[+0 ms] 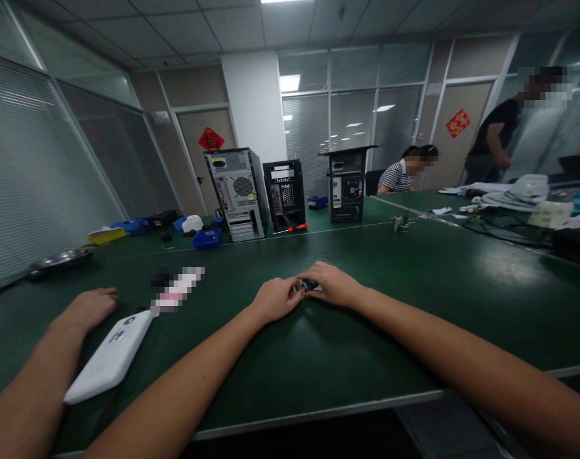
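Near the middle of the green table, my left hand [276, 299] and my right hand [334, 284] meet around a small dark part with a shiny edge [310, 285]. The fingers of both hands are closed on it from either side. Much of the part is hidden by the fingers, and its exact kind cannot be made out. Both forearms reach in from the table's front edge.
Another person's hand [90, 309] rests at left beside a white device [115, 357]. Computer cases [242, 191] [284, 197] [347, 191] stand at the back, with a red-handled screwdriver [298, 227], blue tray [206, 239] and small metal parts [401, 223]. Two people are beyond.
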Action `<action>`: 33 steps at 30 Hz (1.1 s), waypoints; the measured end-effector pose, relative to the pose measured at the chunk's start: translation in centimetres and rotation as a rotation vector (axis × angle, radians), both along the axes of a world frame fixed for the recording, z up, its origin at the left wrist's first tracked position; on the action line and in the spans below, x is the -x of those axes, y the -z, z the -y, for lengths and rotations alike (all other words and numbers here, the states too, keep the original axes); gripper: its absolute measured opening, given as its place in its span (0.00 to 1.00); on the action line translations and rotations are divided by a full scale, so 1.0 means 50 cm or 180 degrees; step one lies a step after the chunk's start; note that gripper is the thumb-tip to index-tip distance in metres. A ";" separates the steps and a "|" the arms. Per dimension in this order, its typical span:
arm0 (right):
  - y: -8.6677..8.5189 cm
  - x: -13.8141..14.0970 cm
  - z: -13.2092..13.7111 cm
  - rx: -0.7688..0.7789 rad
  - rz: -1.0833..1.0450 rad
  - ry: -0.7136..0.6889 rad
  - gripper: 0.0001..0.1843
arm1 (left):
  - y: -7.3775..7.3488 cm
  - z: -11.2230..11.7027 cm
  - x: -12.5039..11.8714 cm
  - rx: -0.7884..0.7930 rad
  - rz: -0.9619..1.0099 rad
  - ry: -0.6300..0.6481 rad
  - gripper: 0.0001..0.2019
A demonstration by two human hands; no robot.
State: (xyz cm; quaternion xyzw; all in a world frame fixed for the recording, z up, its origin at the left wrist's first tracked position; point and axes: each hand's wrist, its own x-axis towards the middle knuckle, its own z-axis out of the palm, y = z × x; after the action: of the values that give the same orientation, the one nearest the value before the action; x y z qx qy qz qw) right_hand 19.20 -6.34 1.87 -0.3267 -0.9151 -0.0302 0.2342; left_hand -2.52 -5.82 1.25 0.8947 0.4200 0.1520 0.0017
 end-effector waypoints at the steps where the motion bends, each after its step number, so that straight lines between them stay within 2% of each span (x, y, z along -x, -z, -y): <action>1: 0.001 -0.004 -0.003 -0.0045 0.0022 0.0003 0.24 | -0.001 0.000 0.000 -0.0013 0.0039 -0.0032 0.12; 5: 0.015 -0.038 -0.034 -0.0183 -0.0161 0.0354 0.20 | -0.007 0.002 0.001 0.0021 0.0208 -0.0151 0.10; 9: 0.032 -0.079 -0.067 0.0028 -0.0979 0.0894 0.21 | -0.013 0.006 0.005 0.0036 0.0349 -0.0163 0.09; 13: 0.027 -0.080 -0.064 0.0268 -0.1532 0.0815 0.20 | -0.015 0.008 0.009 0.0029 0.0351 -0.0135 0.09; 17: 0.009 -0.045 -0.025 0.0400 -0.0967 0.0294 0.18 | -0.012 0.007 0.011 -0.0007 0.0333 -0.0122 0.10; 19: 0.002 -0.023 -0.005 0.0287 -0.0428 0.0097 0.22 | -0.010 0.006 0.012 -0.0041 0.0319 -0.0093 0.11; 21: 0.000 -0.003 0.008 0.0083 0.0010 0.0017 0.21 | -0.008 0.004 0.012 -0.0057 0.0279 -0.0030 0.13; 25: 0.004 0.021 0.016 -0.0248 0.0368 0.0045 0.12 | -0.006 0.001 0.011 -0.0067 0.0160 0.0115 0.15; 28: 0.004 0.019 0.013 -0.0367 0.0401 0.0080 0.10 | -0.006 0.001 0.008 -0.0084 0.0130 0.0153 0.17; 31: -0.001 -0.002 -0.001 -0.0426 0.0400 0.0140 0.10 | -0.008 0.004 0.005 -0.0098 0.0149 0.0137 0.20; 33: -0.006 -0.033 -0.020 -0.0425 0.0386 0.0334 0.10 | -0.011 0.008 0.004 -0.0098 0.0143 0.0109 0.21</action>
State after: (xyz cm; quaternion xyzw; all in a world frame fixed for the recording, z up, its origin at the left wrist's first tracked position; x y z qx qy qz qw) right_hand 20.85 -5.35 2.19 -0.3555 -0.9052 -0.1230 0.1977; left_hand -2.71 -6.23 1.80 0.8981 0.4020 0.1785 0.0000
